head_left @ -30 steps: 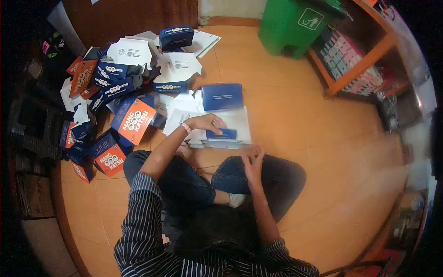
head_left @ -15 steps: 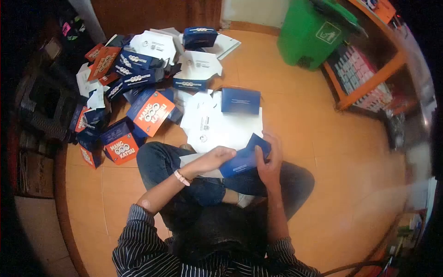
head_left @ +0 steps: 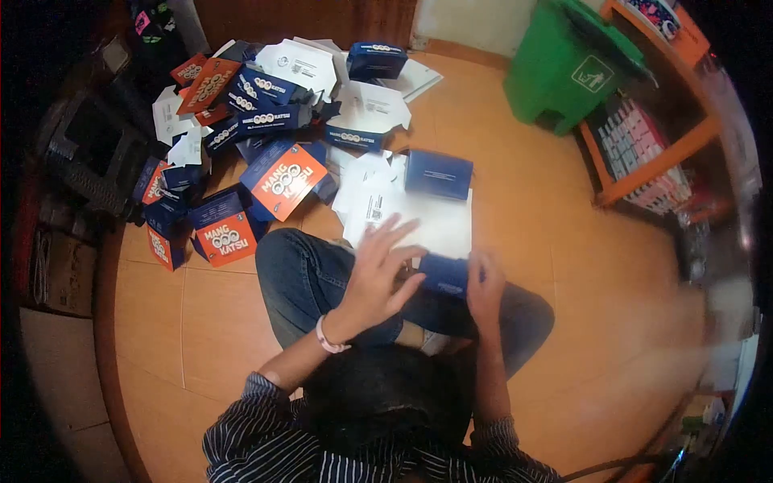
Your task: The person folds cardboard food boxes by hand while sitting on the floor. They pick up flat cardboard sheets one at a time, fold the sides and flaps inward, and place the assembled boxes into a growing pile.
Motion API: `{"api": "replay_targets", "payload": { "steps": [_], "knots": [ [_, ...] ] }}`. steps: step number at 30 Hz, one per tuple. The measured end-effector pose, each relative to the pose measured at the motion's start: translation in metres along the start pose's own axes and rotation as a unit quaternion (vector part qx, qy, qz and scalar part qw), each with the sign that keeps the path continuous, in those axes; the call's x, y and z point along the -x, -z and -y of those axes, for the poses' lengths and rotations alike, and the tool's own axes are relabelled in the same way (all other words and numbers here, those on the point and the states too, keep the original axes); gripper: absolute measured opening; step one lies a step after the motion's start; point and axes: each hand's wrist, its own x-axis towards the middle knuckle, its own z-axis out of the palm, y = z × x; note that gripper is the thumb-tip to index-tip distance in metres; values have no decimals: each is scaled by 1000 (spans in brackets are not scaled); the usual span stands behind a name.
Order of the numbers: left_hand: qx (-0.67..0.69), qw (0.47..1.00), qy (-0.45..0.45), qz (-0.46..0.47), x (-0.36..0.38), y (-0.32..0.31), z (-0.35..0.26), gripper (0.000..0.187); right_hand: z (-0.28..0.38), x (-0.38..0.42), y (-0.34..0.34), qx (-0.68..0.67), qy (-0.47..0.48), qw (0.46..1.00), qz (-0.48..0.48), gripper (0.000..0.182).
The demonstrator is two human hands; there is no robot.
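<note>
A small blue carton [head_left: 444,274] is seen over the lap of a person seated cross-legged on the orange tiled floor [head_left: 564,241], at the near edge of a stack of flat white sheets [head_left: 435,221]. The carton's long axis is laid roughly left to right, tilted slightly, so that one short end is turned toward each hand. The right hand [head_left: 485,283] is set at the carton's right end, with the fingers curled against it; a grip appears to be kept there, though how firmly cannot be told because of blur. The left hand [head_left: 385,270] is held wide open, fingers spread and palm down, just left of the carton and partly above its left end; nothing is grasped by it, and whether the fingertips touch the carton cannot be told. The right hand is therefore the one in contact, while the left is the nearer to the free left end. Farther off on the white sheets, a second blue box [head_left: 439,174] is placed, apart from both hands. To the far left, a heap of folded blue and orange boxes [head_left: 241,153] is piled. A green bin [head_left: 576,64] is stood at the far right, beside an orange shelf [head_left: 652,161].
</note>
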Motion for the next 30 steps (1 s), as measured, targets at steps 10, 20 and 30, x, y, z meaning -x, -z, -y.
{"api": "replay_targets", "payload": {
  "steps": [10,20,30],
  "knots": [
    [83,952,185,-231,-2,-65,-5,41,40,14,15,-63,6,958,-280,16],
    [184,957,-123,189,-47,-10,-30,28,54,8,43,-130,102,956,-243,30],
    [355,915,182,-58,8,-32,60,43,-15,19,25,-546,-208,723,-369,21]
  ]
}}
